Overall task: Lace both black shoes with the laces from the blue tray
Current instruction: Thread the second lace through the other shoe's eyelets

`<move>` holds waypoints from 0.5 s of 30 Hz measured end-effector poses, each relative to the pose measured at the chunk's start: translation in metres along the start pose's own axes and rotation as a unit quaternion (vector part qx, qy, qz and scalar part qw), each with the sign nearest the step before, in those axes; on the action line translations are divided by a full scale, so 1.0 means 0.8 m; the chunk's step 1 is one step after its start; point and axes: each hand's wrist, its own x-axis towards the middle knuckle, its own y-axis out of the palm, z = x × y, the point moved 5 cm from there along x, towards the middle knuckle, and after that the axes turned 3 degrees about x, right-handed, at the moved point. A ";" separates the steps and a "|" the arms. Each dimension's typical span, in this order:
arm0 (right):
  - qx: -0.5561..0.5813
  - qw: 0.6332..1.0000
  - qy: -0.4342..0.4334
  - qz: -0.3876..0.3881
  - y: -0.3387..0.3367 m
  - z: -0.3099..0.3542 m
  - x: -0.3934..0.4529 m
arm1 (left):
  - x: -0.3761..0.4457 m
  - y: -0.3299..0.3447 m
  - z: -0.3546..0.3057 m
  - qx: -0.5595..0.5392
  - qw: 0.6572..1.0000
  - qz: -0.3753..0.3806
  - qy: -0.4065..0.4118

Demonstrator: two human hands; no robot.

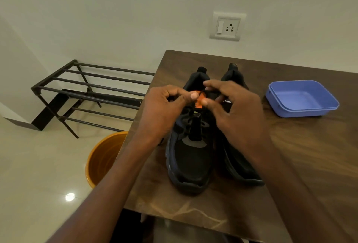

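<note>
Both hands, left [164, 107] and right [232, 107], pinch lace over left shoe [190, 155] tongue; blue tray [302, 98] right.

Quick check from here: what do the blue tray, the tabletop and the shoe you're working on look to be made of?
Blue tray: likely moulded plastic, smooth matt walls, rounded corners, stepped rim. Table: dark wood-grain surface with a slight sheen, maybe laminate rather than solid wood. Left shoe: black woven or mesh-like fabric upper, probably a rubbery sole edge. Both hands, left hand and right hand, work at its tongue.
</note>
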 end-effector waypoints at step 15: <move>0.145 0.985 0.076 -0.059 -0.003 -0.016 0.011 | 0.013 0.008 0.024 0.174 0.980 0.015 0.091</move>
